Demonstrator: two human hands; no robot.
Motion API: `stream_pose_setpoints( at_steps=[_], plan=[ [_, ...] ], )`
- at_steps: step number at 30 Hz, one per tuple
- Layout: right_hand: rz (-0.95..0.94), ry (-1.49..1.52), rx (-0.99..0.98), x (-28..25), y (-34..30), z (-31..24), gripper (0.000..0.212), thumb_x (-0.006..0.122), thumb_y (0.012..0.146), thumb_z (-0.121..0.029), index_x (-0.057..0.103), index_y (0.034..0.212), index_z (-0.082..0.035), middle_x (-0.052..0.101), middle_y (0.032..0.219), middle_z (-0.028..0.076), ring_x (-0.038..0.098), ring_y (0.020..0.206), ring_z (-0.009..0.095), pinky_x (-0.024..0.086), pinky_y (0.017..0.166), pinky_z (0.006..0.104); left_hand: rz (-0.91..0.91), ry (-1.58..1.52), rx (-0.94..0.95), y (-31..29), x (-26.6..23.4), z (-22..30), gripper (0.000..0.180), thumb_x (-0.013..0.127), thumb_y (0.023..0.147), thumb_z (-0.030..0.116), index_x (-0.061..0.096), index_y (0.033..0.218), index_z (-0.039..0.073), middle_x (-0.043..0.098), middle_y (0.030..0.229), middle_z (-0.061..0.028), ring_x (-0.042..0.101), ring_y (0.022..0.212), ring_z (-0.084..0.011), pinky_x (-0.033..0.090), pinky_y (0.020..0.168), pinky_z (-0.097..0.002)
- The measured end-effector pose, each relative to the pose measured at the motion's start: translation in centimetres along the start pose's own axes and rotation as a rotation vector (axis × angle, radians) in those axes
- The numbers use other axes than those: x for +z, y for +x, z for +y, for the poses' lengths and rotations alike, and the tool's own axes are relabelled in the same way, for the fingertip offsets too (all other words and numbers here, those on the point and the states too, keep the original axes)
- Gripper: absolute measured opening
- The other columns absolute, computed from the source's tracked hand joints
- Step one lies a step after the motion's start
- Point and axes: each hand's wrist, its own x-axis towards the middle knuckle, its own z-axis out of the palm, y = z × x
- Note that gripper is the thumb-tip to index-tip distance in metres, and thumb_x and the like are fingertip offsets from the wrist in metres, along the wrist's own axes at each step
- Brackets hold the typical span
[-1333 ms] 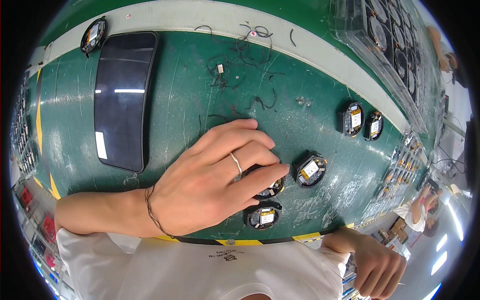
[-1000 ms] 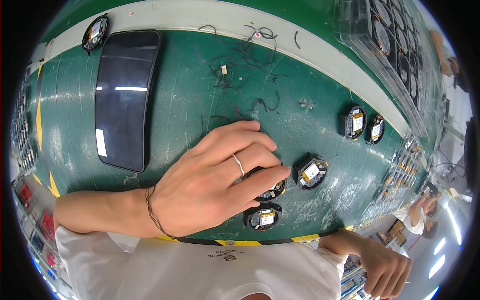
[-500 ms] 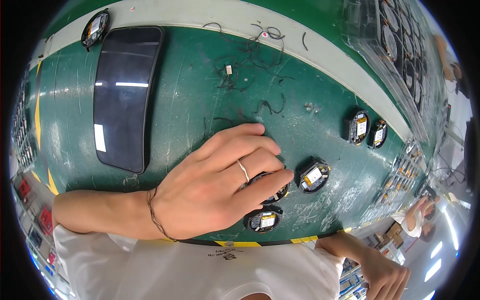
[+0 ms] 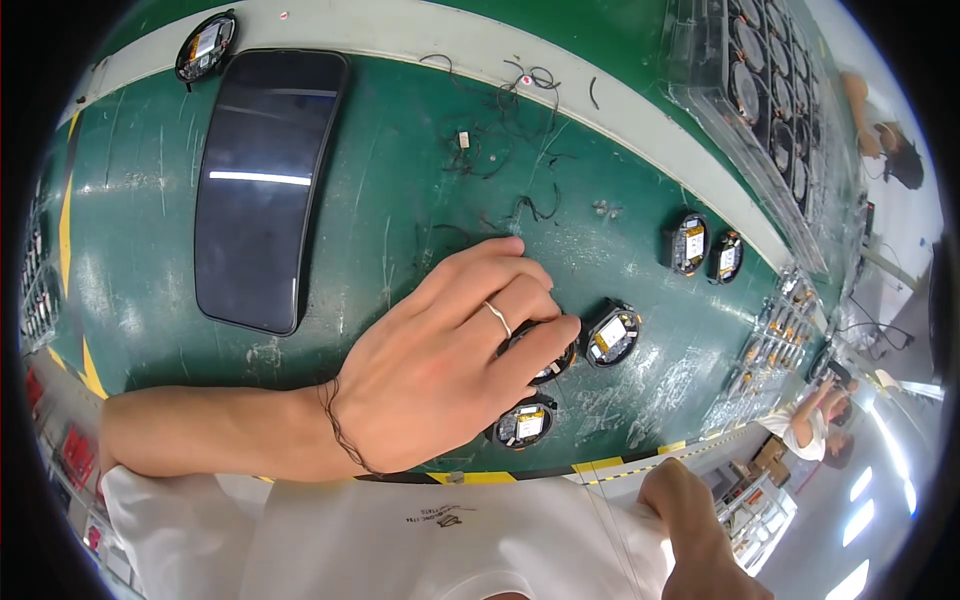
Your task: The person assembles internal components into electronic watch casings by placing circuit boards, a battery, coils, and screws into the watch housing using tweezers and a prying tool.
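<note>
My left hand [image 4: 450, 350] reaches across from the left, a ring on one finger and a dark thread bracelet at the wrist. Its fingers curl down over a round black electronic unit [image 4: 553, 366], which they partly cover; the fingertips' contact is partly hidden. Just below it lies a similar round unit [image 4: 525, 425] with a white-labelled battery, and another such unit [image 4: 612, 338] sits to the right, apart from the hand. My right hand [image 4: 715, 582] hangs past the table's near edge at lower right, cut off by the picture's rim, so its fingers do not show.
A large dark glossy panel [image 4: 262, 210] lies on the green table [image 4: 380, 130] at left. One unit [image 4: 207, 46] rests by its far corner, two more [image 4: 690, 244] at right. Black wire scraps [image 4: 530, 95] lie farther off. Clear trays [image 4: 745, 90] of round parts stand far right.
The view has shifted slightly. My left hand stays curled over the same unit. My right hand has dropped lower, toward the bottom rim.
</note>
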Motion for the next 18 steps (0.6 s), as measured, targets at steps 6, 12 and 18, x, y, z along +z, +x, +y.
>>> stream_pose_setpoints(
  at_steps=[6, 12, 18],
  plan=[
    [-0.002, 0.018, 0.119, 0.7, 2.3, 1.6, 0.037, 0.063, 0.099, -0.008, 0.047, 0.068, -0.019, 0.05, 0.065, -0.008, 0.054, 0.057, 0.009, 0.041, 0.047, 0.0271, 0.032, -0.006, 0.007, -0.3, 0.4, 0.0, 0.063, 0.089, 0.058, 0.01, 0.069, 0.117, 0.003, 0.059, 0.113, -0.0075, 0.057, 0.116, -0.0294, 0.053, 0.109, -0.0519],
    [-0.019, 0.082, 0.149, 0.6, 4.4, 2.2, 0.032, 0.047, 0.097, 0.0, 0.065, 0.072, -0.009, 0.057, 0.073, 0.004, 0.056, 0.062, 0.02, 0.04, 0.052, 0.0355, 0.055, 0.013, 0.036, -0.1, 0.2, 0.1, 0.058, 0.087, 0.06, 0.008, 0.068, 0.115, 0.001, 0.059, 0.111, -0.0076, 0.056, 0.113, -0.0287, 0.05, 0.113, -0.0476],
    [-0.007, 0.095, 0.185, 0.4, 6.2, 3.6, 0.032, 0.048, 0.099, -0.001, 0.064, 0.073, -0.009, 0.056, 0.075, 0.002, 0.055, 0.063, 0.017, 0.037, 0.052, 0.0325, 0.079, 0.102, 0.067, -0.4, 0.4, -0.1, 0.045, 0.081, 0.068, 0.011, 0.068, 0.11, 0.001, 0.058, 0.108, -0.0084, 0.056, 0.113, -0.0284, 0.047, 0.116, -0.044]
  ],
)
